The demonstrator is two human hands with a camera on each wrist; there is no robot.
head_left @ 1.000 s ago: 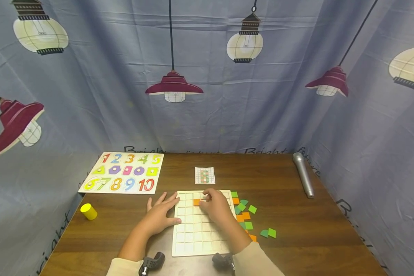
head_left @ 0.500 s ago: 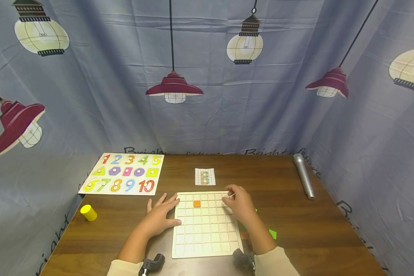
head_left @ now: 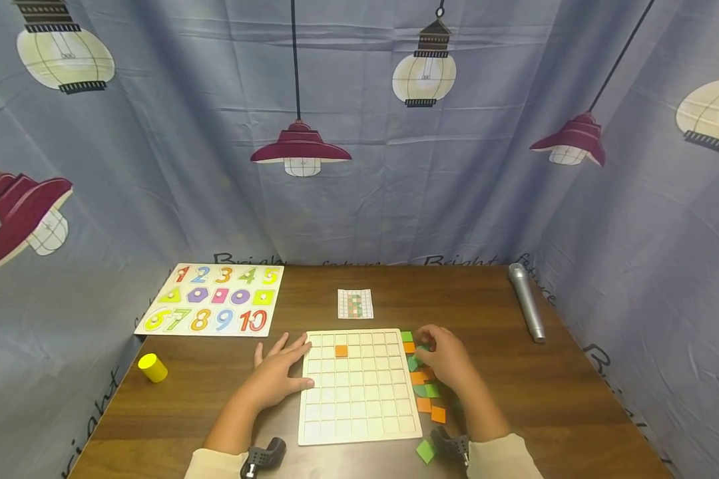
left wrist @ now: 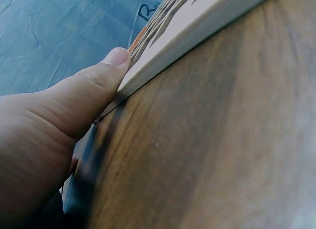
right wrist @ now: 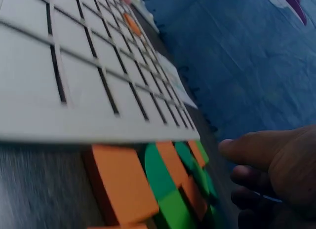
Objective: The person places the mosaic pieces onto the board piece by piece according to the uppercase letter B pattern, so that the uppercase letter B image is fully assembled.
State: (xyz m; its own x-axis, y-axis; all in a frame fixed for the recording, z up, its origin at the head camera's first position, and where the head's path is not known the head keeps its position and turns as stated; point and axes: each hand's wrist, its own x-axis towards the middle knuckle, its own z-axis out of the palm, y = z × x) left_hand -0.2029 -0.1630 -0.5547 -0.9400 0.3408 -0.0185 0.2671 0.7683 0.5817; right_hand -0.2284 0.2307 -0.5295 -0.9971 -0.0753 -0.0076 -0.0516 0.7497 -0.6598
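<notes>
Your right hand [head_left: 449,359] was on the board a second ago, beside the orange square; now it is off the board's right side, over the loose tiles [head_left: 424,405] that lie just beside and along that edge. The orange square [head_left: 341,350] stays behind in its cell on the grid board [head_left: 359,392], second row from the far edge and third column from the left, so that one seems to be placed, while every other cell you can see is bare and the laying looks barely begun. Your right fingers are bent, with the thumb near them, close to the green pieces, but you cannot tell from either view whether they pinch one. Your left hand [head_left: 278,376] has not shifted: its fingers are spread and apart, thumb and fingertips against the board's left edge, which appears to steady it. The board still lies flat on the surface [head_left: 545,399], with the small printed card [head_left: 355,304] just beyond its far edge
</notes>
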